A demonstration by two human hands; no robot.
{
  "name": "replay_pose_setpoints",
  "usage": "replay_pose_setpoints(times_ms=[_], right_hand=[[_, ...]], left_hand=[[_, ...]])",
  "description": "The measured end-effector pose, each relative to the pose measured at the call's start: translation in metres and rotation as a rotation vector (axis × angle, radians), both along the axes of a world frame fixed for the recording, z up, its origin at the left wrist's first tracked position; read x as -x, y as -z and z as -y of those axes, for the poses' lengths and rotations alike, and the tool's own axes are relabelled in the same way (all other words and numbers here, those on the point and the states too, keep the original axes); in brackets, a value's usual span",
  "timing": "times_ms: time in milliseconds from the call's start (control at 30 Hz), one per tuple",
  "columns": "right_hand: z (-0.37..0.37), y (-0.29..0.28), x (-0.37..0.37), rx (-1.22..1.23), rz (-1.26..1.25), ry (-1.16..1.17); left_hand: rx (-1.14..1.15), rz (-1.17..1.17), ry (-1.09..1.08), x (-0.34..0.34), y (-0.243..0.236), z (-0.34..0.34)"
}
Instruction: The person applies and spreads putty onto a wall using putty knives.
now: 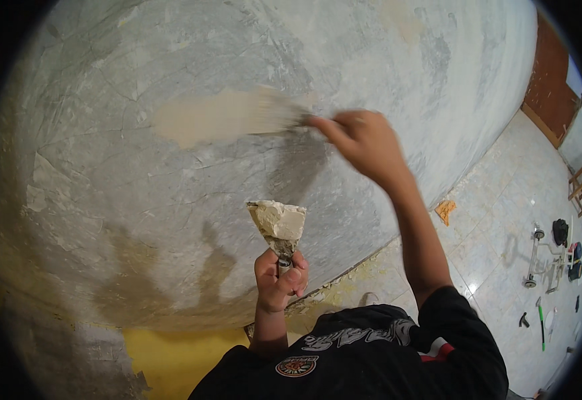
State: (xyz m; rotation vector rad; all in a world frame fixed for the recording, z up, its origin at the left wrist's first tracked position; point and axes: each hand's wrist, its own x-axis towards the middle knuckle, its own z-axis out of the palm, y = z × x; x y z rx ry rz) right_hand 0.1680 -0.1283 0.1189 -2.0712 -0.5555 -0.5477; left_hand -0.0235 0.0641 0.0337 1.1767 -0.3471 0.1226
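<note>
My left hand is closed round the handle of a putty knife, held upright with a thick lump of cream putty on its blade. Higher up, my right hand grips a second tool, blurred by motion; it looks like a filling knife whose blade lies at the wall. A smooth cream patch of wet putty spreads leftward from that blade over the grey plastered wall. The right hand's shadow falls on the wall below it.
Pale floor tiles run along the wall's foot at right, with an orange crumpled scrap near the edge. Farther right are a wheeled metal frame, a green-handled tool, a wooden ladder-like piece and a brown door.
</note>
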Motion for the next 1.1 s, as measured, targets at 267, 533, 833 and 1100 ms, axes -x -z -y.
replay_pose_setpoints(times_ms=[267,533,833,1100], right_hand=[[0.100,0.066,0.040,-0.214,-0.233,0.070],[-0.044,-0.067,0.041,-0.056,0.433,-0.222],[0.091,0.063,0.007,-0.051,-0.089,0.119],[0.043,-0.007,0.043,-0.180,0.072,-0.207]], left_hand=[[0.006,-0.043,-0.039,0.007,0.003,-0.005],[0.013,0.010,0.028,0.006,0.000,0.005],[0.006,-0.034,0.021,0.014,0.006,-0.008],[0.000,-0.035,0.014,0.013,0.002,-0.010]])
